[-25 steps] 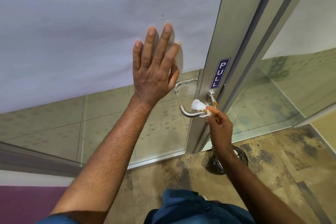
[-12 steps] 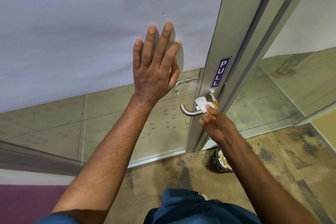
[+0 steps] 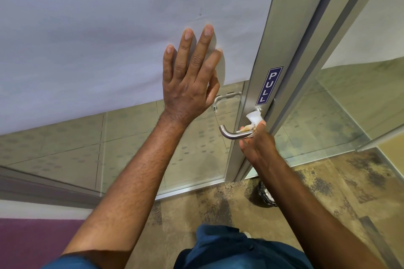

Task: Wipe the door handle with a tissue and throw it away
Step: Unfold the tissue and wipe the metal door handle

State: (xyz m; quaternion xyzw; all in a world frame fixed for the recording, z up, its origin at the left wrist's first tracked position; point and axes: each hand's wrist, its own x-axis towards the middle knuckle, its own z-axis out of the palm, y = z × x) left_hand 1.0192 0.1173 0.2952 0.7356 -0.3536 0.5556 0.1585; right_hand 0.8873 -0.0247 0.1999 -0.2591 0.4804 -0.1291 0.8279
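Note:
A steel lever door handle [image 3: 228,134] sticks out from the aluminium door frame [image 3: 282,35], below a blue PULL sticker [image 3: 269,86]. My right hand [image 3: 258,145] grips a crumpled white tissue [image 3: 253,119] and presses it on the handle near its base at the frame. My left hand [image 3: 191,78] lies flat on the frosted white glass door panel [image 3: 98,28], fingers spread, holding nothing. The handle's far end stays bare.
A black mesh waste bin [image 3: 265,195] stands on the patterned carpet [image 3: 349,192] below the handle, partly hidden by my right forearm. A second handle [image 3: 225,97] shows through the glass. Clear glass panels [image 3: 349,98] continue to the right.
My right hand has slid the tissue along the handle from its middle toward the base at the frame. My left hand stays pressed on the door.

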